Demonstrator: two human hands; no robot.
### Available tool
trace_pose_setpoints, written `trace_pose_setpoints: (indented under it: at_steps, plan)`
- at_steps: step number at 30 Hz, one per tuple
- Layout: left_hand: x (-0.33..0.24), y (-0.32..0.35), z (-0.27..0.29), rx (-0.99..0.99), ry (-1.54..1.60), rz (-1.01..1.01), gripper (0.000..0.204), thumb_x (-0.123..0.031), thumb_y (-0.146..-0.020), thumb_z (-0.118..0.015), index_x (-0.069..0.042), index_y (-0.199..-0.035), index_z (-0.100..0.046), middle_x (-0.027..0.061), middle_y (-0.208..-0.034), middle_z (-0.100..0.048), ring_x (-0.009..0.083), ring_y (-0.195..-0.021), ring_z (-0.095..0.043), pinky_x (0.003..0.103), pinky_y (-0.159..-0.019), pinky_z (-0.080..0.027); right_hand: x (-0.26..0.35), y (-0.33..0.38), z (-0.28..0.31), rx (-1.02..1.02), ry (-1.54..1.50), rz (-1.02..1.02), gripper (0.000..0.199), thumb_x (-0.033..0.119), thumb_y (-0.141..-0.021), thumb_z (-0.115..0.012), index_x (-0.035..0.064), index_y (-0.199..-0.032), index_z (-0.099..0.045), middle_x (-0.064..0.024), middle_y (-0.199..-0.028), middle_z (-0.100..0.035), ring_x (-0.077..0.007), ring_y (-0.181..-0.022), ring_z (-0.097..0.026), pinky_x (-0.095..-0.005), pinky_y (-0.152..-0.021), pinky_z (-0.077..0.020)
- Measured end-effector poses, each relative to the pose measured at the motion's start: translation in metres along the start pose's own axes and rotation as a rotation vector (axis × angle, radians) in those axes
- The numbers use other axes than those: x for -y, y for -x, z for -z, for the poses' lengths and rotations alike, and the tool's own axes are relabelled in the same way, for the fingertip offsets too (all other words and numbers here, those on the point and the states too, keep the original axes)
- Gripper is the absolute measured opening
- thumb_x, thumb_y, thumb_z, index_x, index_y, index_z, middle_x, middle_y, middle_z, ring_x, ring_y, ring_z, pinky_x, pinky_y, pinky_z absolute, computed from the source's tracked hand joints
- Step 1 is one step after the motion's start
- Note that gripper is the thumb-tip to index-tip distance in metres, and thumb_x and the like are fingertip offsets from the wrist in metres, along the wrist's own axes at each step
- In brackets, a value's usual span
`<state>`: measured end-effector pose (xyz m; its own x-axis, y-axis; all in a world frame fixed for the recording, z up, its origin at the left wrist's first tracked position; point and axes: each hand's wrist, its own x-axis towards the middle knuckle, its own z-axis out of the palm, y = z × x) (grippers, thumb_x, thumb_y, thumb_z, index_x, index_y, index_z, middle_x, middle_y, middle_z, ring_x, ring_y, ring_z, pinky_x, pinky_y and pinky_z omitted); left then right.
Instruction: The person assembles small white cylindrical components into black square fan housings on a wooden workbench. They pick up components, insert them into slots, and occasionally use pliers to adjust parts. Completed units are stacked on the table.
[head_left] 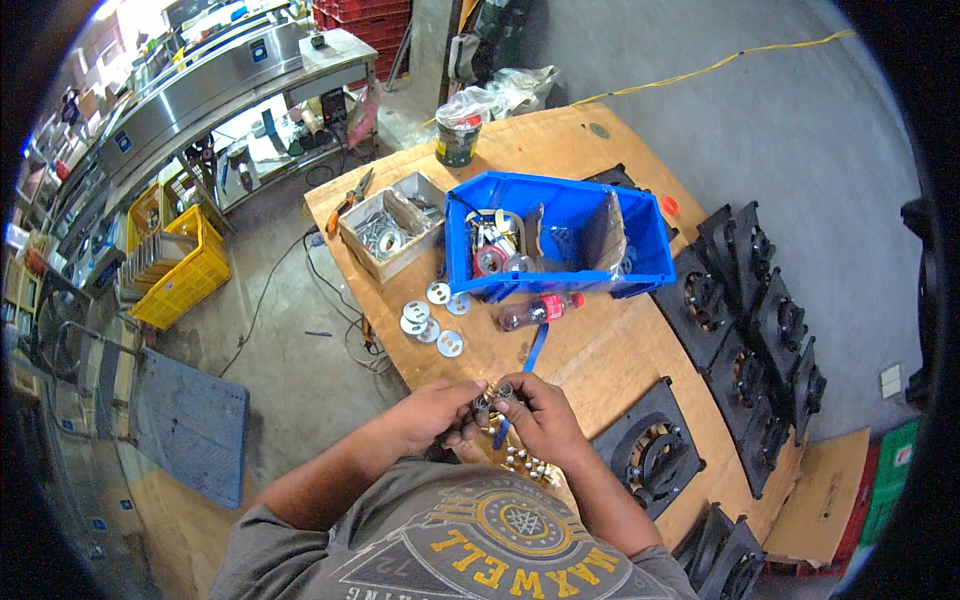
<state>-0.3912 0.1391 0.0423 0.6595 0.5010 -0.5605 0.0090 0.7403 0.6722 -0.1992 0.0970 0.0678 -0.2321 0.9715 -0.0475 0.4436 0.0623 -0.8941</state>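
My left hand (440, 412) and my right hand (535, 412) meet over the near edge of a wooden table (600, 350). Together they pinch a small metal part (493, 396), a bolt or nut, between their fingertips. Just below the hands lies a small heap of similar brass and silver fasteners (525, 462). A blue strip-like tool (533, 352) lies on the table just beyond my right hand, and its lower end runs under the fingers.
A blue plastic bin (560, 240) of parts and a cardboard box (390, 225) of washers stand further back. Several flat washers (432, 315), a small bottle (540, 310), a jar (458, 135) and orange-handled pliers (350, 195) lie about. Black metal assemblies (750, 330) line the right edge.
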Motion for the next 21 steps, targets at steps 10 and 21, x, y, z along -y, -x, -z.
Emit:
trace_pose_setpoints:
  at_steps: [10, 21]
  plan:
    - [0.005, 0.000, -0.002, 0.100, 0.036, -0.487, 0.019, -0.021, -0.099, -0.055, -0.004, -0.105, -0.059, 0.0032, -0.090, -0.062, 0.0119, -0.078, -0.061, 0.026, -0.069, -0.051, -0.013, 0.003, -0.004, -0.111, -0.161, 0.038, 0.018, 0.015, -0.095, -0.059, -0.0008, -0.104, -0.055, -0.0043, -0.084, -0.062, -0.0111, -0.076, -0.057, -0.0271, -0.069, -0.0477]
    - [0.023, -0.016, -0.004, 0.030, -0.111, -0.286, 0.024, -0.025, -0.100, -0.050, -0.002, -0.097, -0.059, 0.0043, -0.080, -0.063, 0.0115, -0.063, -0.058, 0.027, -0.059, -0.048, -0.022, 0.001, -0.006, -0.215, -0.108, 0.083, 0.021, 0.020, -0.097, -0.056, 0.0000, -0.103, -0.054, -0.0042, -0.082, -0.060, -0.0108, -0.074, -0.055, -0.0273, -0.068, -0.0467]
